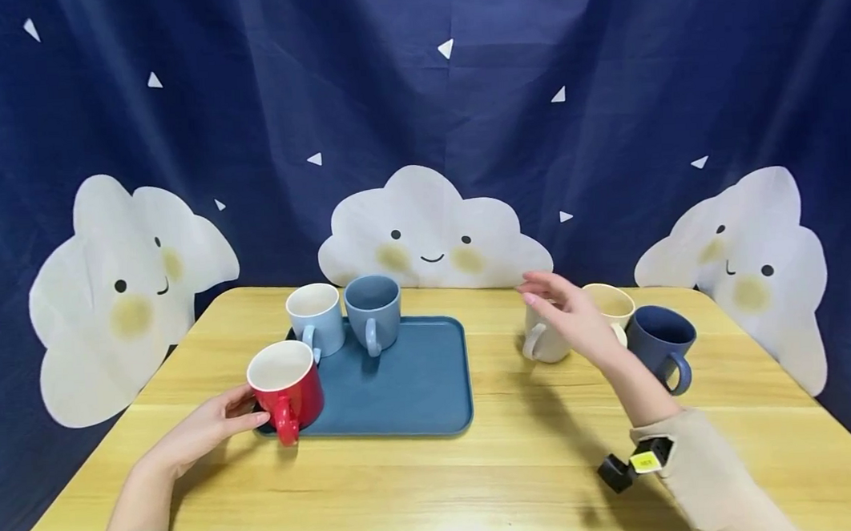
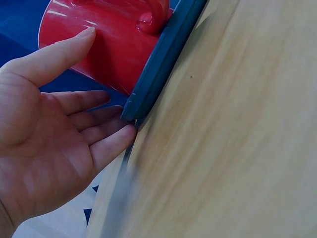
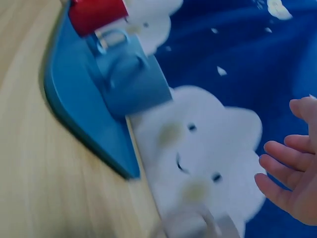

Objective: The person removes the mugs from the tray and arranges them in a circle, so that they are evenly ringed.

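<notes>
At the near left corner of the blue tray [image 1: 410, 390], a red mug [image 1: 285, 393] with a white inside stands upright, its handle towards the person. The left hand [image 1: 206, 425] is beside it, its fingers [image 2: 84, 101] loosely extended and apart, not curled round anything; the thumb lies across the mug's side in the wrist view, though whether it touches is hard to tell. The fingertips reach the tray's edge. Behind the red mug, a light blue mug [image 1: 326, 327] and a grey-blue mug [image 1: 373, 307] stand side by side on the tray.

Across the worktop [image 1: 437, 489], the right hand [image 1: 580, 321] is raised in front of a white mug [image 1: 547, 343], partly hiding it; its fingers are slightly bent, spread and hold nothing. Close by stand a yellow mug [image 1: 608, 298] and a dark blue mug [image 1: 650, 350]. A navy curtain [image 1: 373, 84] with smiling clouds hangs behind.
</notes>
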`<state>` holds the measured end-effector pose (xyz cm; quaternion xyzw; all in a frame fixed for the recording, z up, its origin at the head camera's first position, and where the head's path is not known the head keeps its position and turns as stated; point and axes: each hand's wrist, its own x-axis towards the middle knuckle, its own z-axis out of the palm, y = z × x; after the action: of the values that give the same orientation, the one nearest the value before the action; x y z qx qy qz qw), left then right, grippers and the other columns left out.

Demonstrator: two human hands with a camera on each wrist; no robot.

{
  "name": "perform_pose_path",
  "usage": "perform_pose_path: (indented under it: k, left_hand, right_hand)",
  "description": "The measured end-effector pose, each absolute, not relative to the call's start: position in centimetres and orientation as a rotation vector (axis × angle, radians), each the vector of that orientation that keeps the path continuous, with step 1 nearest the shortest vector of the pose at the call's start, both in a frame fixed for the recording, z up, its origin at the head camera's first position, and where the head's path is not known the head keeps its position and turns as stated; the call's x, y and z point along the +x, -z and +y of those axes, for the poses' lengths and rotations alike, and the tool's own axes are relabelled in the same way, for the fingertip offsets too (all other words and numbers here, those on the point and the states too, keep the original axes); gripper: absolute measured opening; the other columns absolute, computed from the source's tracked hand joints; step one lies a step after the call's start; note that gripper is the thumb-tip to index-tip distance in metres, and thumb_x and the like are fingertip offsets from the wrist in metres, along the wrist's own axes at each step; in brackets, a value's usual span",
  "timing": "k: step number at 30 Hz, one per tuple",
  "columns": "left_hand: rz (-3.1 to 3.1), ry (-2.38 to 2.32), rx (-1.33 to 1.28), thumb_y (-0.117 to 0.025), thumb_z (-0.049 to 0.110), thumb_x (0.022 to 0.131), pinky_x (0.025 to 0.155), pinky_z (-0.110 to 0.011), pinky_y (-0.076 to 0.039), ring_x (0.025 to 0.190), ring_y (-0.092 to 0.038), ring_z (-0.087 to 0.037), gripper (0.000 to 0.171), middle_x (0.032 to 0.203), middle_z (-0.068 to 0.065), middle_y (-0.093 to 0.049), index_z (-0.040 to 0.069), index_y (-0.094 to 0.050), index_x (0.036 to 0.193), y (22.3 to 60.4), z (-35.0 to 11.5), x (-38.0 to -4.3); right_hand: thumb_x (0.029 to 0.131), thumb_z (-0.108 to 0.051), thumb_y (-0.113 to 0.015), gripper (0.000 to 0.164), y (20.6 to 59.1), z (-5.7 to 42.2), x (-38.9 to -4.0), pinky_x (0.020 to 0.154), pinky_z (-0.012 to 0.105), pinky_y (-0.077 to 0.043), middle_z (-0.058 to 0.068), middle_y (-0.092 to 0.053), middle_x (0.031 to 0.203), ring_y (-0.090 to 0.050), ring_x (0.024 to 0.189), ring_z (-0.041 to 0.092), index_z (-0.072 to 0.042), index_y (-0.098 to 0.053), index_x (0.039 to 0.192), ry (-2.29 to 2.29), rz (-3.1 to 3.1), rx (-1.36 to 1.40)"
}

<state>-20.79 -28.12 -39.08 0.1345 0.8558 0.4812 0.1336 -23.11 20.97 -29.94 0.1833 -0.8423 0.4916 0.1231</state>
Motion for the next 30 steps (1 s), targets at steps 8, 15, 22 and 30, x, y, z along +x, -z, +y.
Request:
perform_pose_path:
  k: [8,15,22,30]
  left_hand:
    - [2.471,-1.409,0.392,-0.058,0.025,0.091,0.101,-0.058,-0.029,0.128,-0.028,-0.05,0.072,0.141,-0.034,-0.027,-0.014,-0.021,0.14,39.0,-27.9,-20.9]
    - [2.475,-1.397,0.39,-0.057,0.025,0.092,0.1,-0.058,-0.03,0.127,-0.03,-0.05,0.071,0.14,-0.034,-0.029,-0.014,-0.021,0.139,39.0,-27.9,-20.7]
    - [2.475,-1.384,0.384,-0.058,0.026,0.091,0.1,-0.057,-0.031,0.126,-0.031,-0.049,0.072,0.14,-0.034,-0.029,-0.014,-0.021,0.14,39.0,-27.8,-20.8]
    - [2.461,-1.395,0.383,-0.057,0.025,0.092,0.1,-0.057,-0.031,0.127,-0.029,-0.05,0.073,0.141,-0.034,-0.027,-0.015,-0.019,0.14,39.0,-27.9,-20.8]
  right_hand:
    - [0.092,-0.015,-0.058,0.036,31.4,14.9,-24.5,0.085,0.036,-0.047,0.018,-0.063,0.111,-0.059,0.103,0.028,0.004,-0.054,0.123,-1.505,-2.447,0.627]
    - [0.092,-0.02,-0.058,0.04,33.9,10.4,-25.4,0.088,0.038,-0.048,0.017,-0.062,0.115,-0.058,0.106,0.027,0.003,-0.054,0.125,-1.687,-2.501,0.614]
    - [0.092,-0.021,-0.058,0.043,36.0,7.1,-25.9,0.086,0.035,-0.05,0.017,-0.059,0.121,-0.057,0.109,0.026,0.003,-0.052,0.127,-1.86,-2.496,0.529]
    - [0.09,-0.026,-0.061,0.043,37.7,4.2,-26.6,0.089,0.034,-0.047,0.009,-0.061,0.118,-0.056,0.111,0.022,-0.003,-0.055,0.126,-1.749,-2.566,0.464]
